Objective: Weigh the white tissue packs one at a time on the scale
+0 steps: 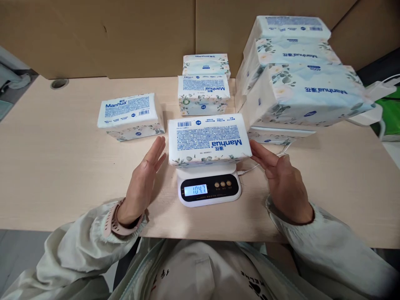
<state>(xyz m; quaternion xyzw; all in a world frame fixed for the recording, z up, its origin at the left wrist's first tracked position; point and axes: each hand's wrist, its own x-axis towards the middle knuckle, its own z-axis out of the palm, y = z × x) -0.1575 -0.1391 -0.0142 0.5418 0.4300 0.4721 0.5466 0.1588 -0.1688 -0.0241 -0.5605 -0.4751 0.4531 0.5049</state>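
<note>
A tissue pack with blue Manhua print lies on a white digital scale, whose lit display reads about 104.7. My left hand is just left of the pack, fingers stretched out and apart from it. On the other side, my right hand has its fingers extended, the tips at or very close to the pack's right end; whether they touch I cannot tell. Neither hand grips anything. The pack hides the scale's weighing plate.
One tissue pack lies to the left. Behind the scale are two more, a nearer pack and a farther pack. Large stacked packs stand at the right. A white cable runs from the scale. Cardboard walls the back.
</note>
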